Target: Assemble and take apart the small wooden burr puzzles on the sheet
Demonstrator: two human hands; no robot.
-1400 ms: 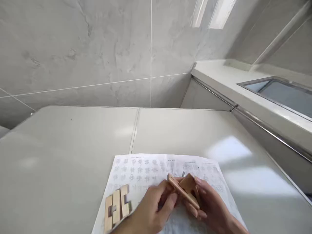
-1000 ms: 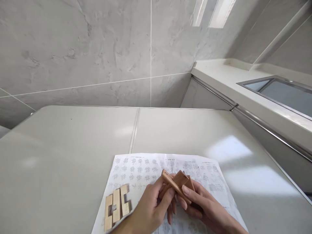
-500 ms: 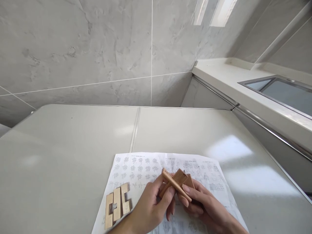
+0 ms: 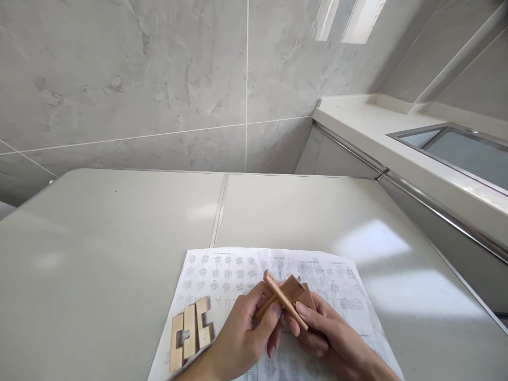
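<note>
Several brown wooden puzzle pieces (image 4: 292, 288) are crossed together between my two hands, above a printed sheet. My left hand (image 4: 251, 328) is closed on them from the left, thumb pressed near the crossing. From the right, my right hand (image 4: 331, 330) grips them, its thumb against the slanting front stick (image 4: 283, 299). Fingers hide the lower parts, so how the pieces interlock I cannot tell. Left of my left hand, three paler notched wooden pieces (image 4: 190, 330) lie side by side on the sheet.
The white instruction sheet (image 4: 226, 264) with rows of small diagrams lies on a pale table (image 4: 119, 238) with a seam across it. A counter (image 4: 357, 114) with a sink (image 4: 456, 148) stands at the right. A grey tiled wall (image 4: 159, 79) rises behind.
The slanting front stick has turned slightly steeper, its lower end shifting left. Both hands keep their hold, and the three loose pieces stay in place.
</note>
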